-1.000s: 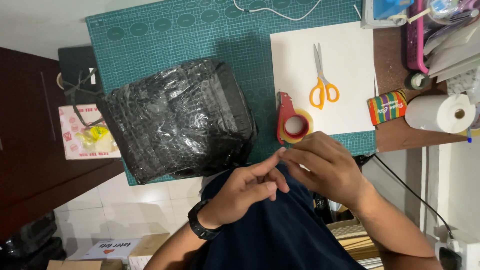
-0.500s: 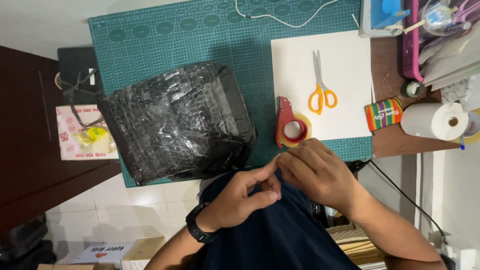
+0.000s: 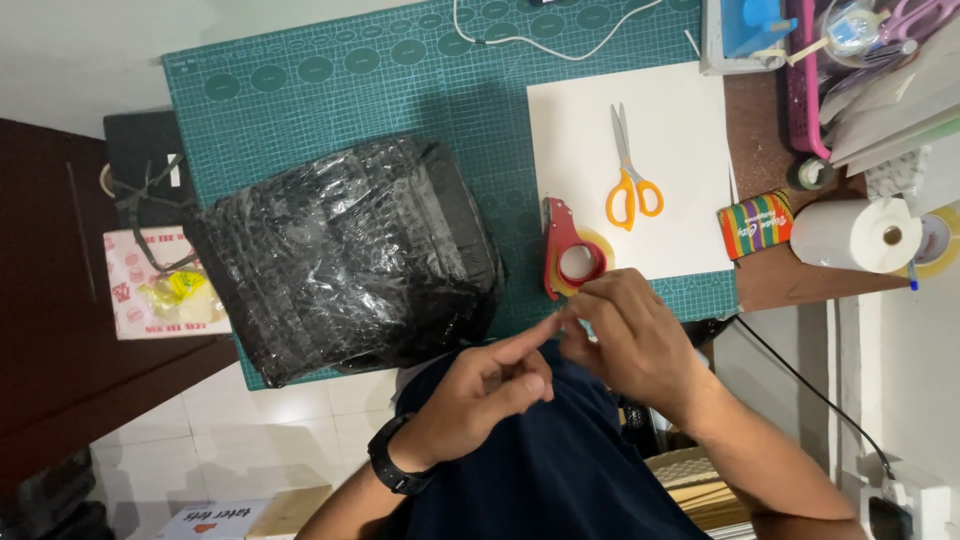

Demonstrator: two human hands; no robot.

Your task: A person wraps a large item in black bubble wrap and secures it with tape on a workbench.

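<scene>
Both hands meet at lower centre of the head view, just below the near edge of the mat. Left hand [image 3: 490, 385], with a black watch [image 3: 395, 470] on its wrist, is loosely curled, forefinger stretched toward the other hand. Right hand [image 3: 625, 335] is curled with fingertips bunched together against that forefinger. Whether anything is pinched between them cannot be told; nothing is clearly visible in either grip.

Tape dispenser [image 3: 568, 255], red with a roll in it, lies on the mat just above the right hand, close to it but not touched, overlapping the lower left corner of the white sheet [image 3: 670, 130].

Bundle [image 3: 345, 255], large, wrapped in black glossy film, sits left of centre on the green cutting mat [image 3: 300, 100], overhanging its near edge, just beside the left hand.

Scissors [image 3: 628, 180], orange-handled, lie closed on the white sheet, upper right of centre.

At right edge: a striped multicoloured box [image 3: 755, 222], a white paper roll [image 3: 850, 235] beside it, and a pink tray [image 3: 805, 90] above with assorted items.

White cable [image 3: 540, 45] runs along the top of the mat.

At far left, a pink printed bag [image 3: 150, 290] rests on a dark surface.
</scene>
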